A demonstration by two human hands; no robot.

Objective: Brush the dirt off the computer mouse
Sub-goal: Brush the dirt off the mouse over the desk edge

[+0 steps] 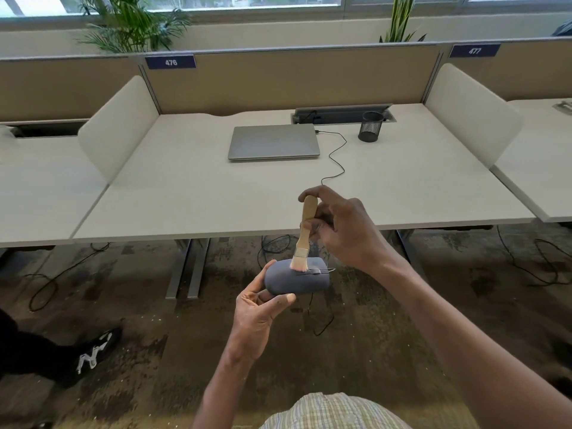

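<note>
A grey wired computer mouse (295, 278) is held in the air in front of the desk edge, above the floor. My left hand (258, 311) grips it from below, thumb along its near side and fingers behind. My right hand (337, 227) holds a small wooden-handled brush (305, 233) upright by the handle. The brush's pale bristles touch the top of the mouse near the scroll wheel. The mouse's black cable (335, 156) runs up across the desk to the laptop.
A shut grey laptop (274, 141) lies on the white desk (185, 187), with a black mesh pen cup (370, 126) to its right. White side dividers flank the desk. Cables lie on the dark carpet. Another person's black shoe (93, 354) is at lower left.
</note>
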